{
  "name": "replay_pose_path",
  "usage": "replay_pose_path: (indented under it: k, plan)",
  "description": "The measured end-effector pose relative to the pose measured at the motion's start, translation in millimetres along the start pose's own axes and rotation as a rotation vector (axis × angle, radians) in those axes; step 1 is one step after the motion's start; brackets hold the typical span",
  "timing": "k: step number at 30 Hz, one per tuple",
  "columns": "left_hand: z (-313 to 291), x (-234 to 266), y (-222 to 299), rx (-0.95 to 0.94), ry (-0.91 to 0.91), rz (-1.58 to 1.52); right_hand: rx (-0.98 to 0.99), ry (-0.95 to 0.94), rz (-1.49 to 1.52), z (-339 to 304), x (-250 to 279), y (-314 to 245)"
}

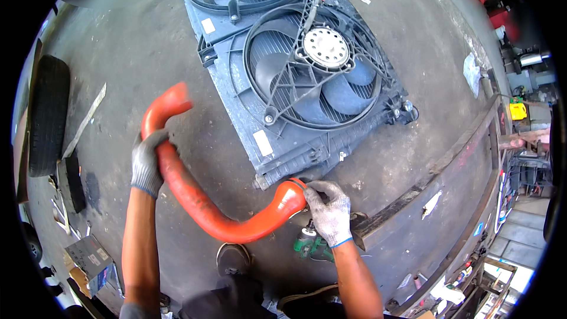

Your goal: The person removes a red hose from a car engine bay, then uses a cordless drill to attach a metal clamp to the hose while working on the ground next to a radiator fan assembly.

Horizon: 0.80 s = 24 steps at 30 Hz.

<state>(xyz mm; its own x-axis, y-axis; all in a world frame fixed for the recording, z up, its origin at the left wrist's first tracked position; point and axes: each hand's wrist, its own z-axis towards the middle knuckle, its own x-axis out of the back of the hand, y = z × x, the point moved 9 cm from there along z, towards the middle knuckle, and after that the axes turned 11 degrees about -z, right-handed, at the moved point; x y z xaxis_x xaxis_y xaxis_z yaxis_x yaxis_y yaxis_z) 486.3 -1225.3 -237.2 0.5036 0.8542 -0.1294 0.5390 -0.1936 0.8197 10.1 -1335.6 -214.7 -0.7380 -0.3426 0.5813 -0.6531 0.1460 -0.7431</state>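
Observation:
A thick, curved orange-red hose [204, 207] hangs in front of me, held at both ends above the floor. My left hand [149, 159], in a grey work glove, is closed around its upper left length. At the hose's right end, my gloved right hand [328, 204] pinches the rim; a dark band shows there, perhaps a clamp. Just beyond lies a radiator with a double fan shroud [233, 91]. Its nearer fan [313, 71] has a pale perforated motor hub [326, 47]. Partly behind my right hand, a green and black power drill [310, 243] rests on the floor.
A tyre [48, 115] stands at the far left, near a flat strip [85, 119]. A metal frame rail [431, 174] runs along the right. Beyond it are shelves and clutter, with a yellow object [518, 110]. My shoe [233, 258] is below the hose; a box [91, 264] sits lower left.

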Motion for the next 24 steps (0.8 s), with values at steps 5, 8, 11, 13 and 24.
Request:
replay_pose_path:
  k: [5, 8, 11, 13, 24]
  plan:
    - [40, 30, -37, 0.183, -0.026, -0.148, -0.134, -0.05, 0.071, 0, -12, -1]
    - [46, 74, -42, 0.237, -0.059, -0.287, -0.069, 0.029, 0.051, -5, -8, -4]
    - [38, 119, -37, 0.247, -0.139, -0.345, -0.008, 0.079, -0.049, -10, -3, -13]
    - [35, 137, -41, 0.314, -0.125, -0.402, -0.028, 0.061, -0.027, -12, -9, -2]
    - [70, 147, -6, 0.203, -0.17, 0.253, -0.088, 0.226, 0.177, -45, -35, 30]
